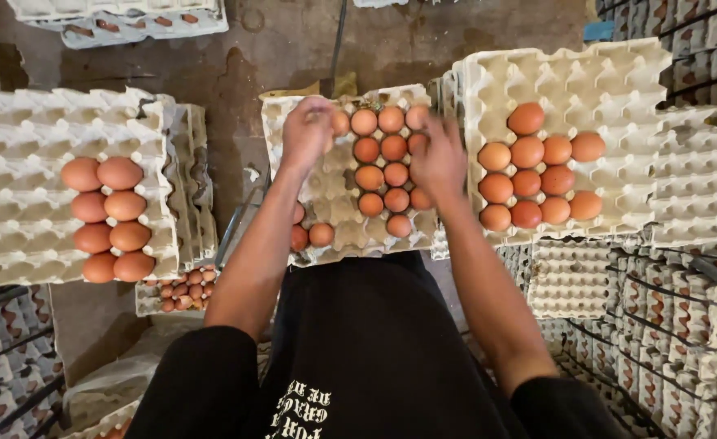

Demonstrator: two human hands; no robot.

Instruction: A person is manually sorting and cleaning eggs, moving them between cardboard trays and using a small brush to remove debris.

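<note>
While both hands hovered over the middle egg tray (338, 236), the left hand (308, 130) pinched an egg (340, 123) and the right hand (438, 158) lay spread across the brown eggs (383, 175).

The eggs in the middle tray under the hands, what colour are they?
Brown eggs, seen in the head view.

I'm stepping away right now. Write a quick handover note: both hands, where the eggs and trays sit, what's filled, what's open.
Left hand: at the far left corner of the middle tray, fingers curled over an egg; grip unclear.
Right hand: over the brown eggs at that tray's right side; grip unclear.
Left tray: eight eggs in two columns.
Right tray: about a dozen eggs.
All three trays have many open cups.
</note>
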